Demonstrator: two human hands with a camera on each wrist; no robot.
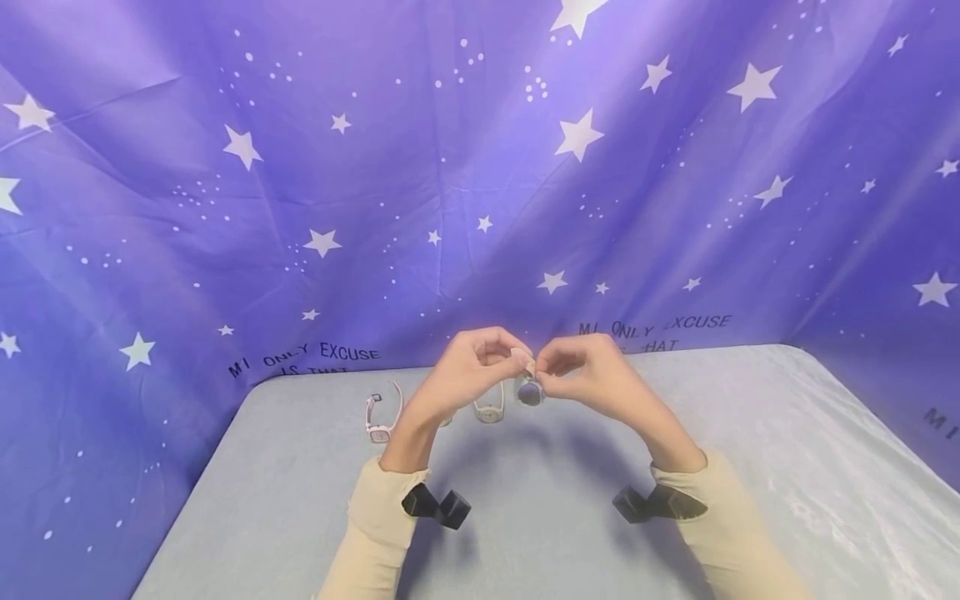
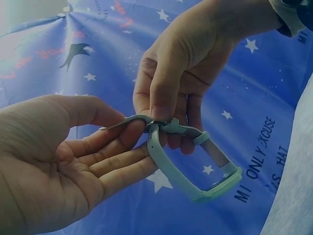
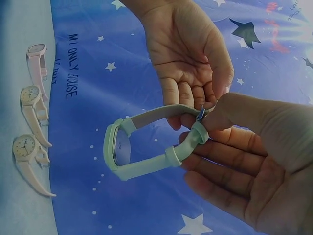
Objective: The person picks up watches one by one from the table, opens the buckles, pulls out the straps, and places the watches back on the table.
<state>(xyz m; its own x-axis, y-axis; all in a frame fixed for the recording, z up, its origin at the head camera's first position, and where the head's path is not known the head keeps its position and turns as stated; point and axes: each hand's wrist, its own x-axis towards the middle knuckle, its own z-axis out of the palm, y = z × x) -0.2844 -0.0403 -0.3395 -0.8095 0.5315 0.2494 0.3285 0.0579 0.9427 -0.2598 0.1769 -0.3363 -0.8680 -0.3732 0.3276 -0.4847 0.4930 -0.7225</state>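
A pale green wristwatch (image 3: 113, 152) hangs in the air between both hands, its strap bent into a loop with the case lowest. In the left wrist view, the left hand (image 2: 54, 161) pinches the strap's free end between thumb and fingers. The right hand (image 2: 181, 73) grips the strap at the metal buckle (image 2: 155, 123), thumb pressed beside it. The strap end passes through the buckle. From the right wrist view, the right hand (image 3: 249, 161) has its thumb and forefinger at the buckle, and the left hand (image 3: 188, 58) faces it.
On the grey cloth-covered table (image 1: 540, 517) lie a pink square watch (image 3: 36, 63) and two pale round-faced watches, one cream (image 3: 30, 95) and another below it (image 3: 25, 147). A purple star-printed curtain (image 1: 450, 167) hangs behind the table.
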